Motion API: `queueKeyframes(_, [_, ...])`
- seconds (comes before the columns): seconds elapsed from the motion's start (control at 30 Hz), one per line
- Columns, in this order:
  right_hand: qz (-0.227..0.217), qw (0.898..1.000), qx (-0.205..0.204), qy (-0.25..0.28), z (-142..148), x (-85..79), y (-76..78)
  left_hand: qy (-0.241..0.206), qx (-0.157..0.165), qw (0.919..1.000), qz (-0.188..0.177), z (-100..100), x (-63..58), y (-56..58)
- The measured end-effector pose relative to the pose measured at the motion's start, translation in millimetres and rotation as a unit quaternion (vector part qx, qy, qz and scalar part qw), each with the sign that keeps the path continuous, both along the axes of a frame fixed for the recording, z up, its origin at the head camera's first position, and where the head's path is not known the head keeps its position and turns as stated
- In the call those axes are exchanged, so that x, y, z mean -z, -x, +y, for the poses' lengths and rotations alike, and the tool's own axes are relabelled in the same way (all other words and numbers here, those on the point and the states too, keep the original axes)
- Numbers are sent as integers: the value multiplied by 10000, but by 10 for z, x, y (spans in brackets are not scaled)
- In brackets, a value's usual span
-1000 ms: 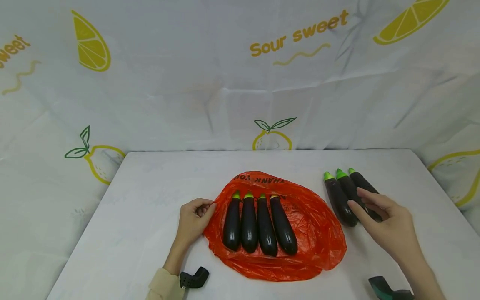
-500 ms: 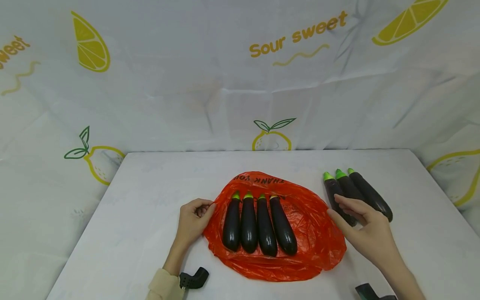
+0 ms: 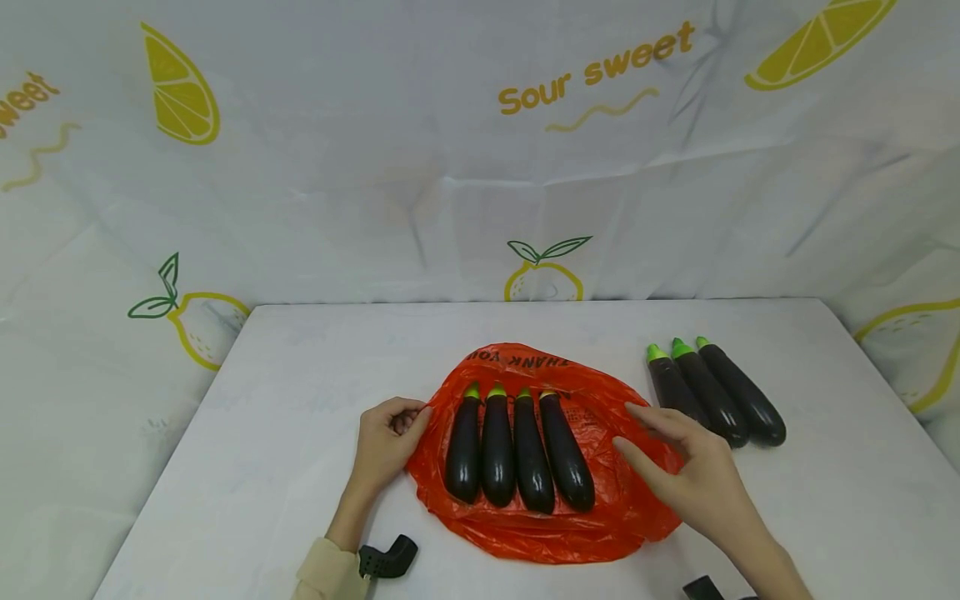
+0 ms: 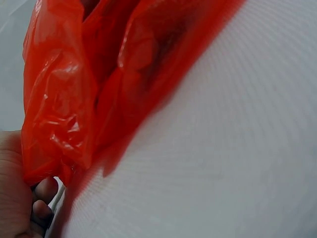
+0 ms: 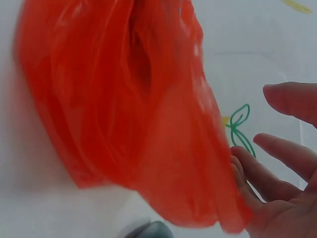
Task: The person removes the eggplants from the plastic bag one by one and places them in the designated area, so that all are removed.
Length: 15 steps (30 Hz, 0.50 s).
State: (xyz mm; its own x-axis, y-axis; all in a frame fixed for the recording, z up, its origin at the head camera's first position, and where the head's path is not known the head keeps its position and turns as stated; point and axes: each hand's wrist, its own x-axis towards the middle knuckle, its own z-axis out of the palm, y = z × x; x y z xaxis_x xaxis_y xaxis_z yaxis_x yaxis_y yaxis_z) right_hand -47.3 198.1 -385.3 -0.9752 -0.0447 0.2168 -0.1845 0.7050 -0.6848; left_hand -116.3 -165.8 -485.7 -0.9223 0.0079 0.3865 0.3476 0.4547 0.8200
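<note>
Spread on the table, a thin red plastic bag (image 3: 626,525) has several dark eggplants (image 3: 498,450) lying side by side in it, green stem ends away from me. My left hand (image 3: 386,442) pinches the bag's left edge between thumb and fingers; the left wrist view shows the red film (image 4: 59,109) bunched at the fingertips. Over the bag's right side hovers my right hand (image 3: 697,471), thumb and fingers spread with nothing between them. In the right wrist view, red film (image 5: 114,99) hangs beside these fingers (image 5: 267,178).
Three more eggplants (image 3: 716,392) lie in a slanted row on the white table (image 3: 247,467), right of the bag. A white lemon-print sheet (image 3: 360,167) stands behind the table. Black wrist mounts (image 3: 388,556) sit at both forearms.
My right hand has moved left, from above the three loose eggplants to the bag's right side, leaving them uncovered. The left hand stays at the bag's edge, and the eggplants have not shifted.
</note>
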Motion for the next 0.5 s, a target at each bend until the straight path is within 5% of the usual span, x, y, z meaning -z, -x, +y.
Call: queueKeyframes(0.5, [-1000,9944,-244,260,-344,143,7,-9,13,10000,-24,31,-72,-25])
